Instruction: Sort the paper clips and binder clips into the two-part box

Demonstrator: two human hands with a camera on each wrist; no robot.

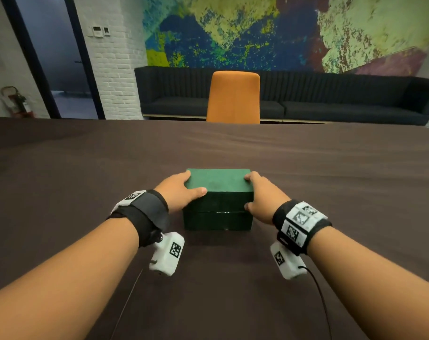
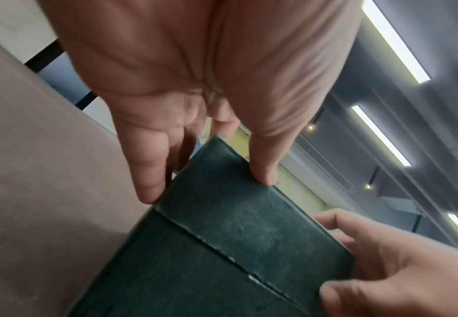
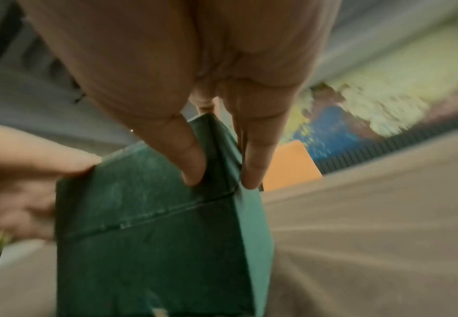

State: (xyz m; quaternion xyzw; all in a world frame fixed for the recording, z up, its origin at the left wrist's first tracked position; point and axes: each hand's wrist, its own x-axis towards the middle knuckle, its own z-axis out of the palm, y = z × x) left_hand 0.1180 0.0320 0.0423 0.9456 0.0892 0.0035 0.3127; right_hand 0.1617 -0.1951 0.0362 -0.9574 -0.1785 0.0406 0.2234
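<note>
Brown table (image 1: 306,168), hands gripping plain green box (image 1: 218,185)

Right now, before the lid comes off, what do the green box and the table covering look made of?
Green box: seemingly rigid board wrapped in dark green textured paper or leatherette, matte; the seam edge shows pale chips in the left wrist view. Table covering: apparently brown woven cloth, matte, with soft wrinkles. Left hand and right hand grip the lid's sides.

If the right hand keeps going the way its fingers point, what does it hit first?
It is already on the green box, thumb on the front, fingers round the right side. The right hand points forward and slightly left, so it would likely push the box first; beyond lies the table.
</note>
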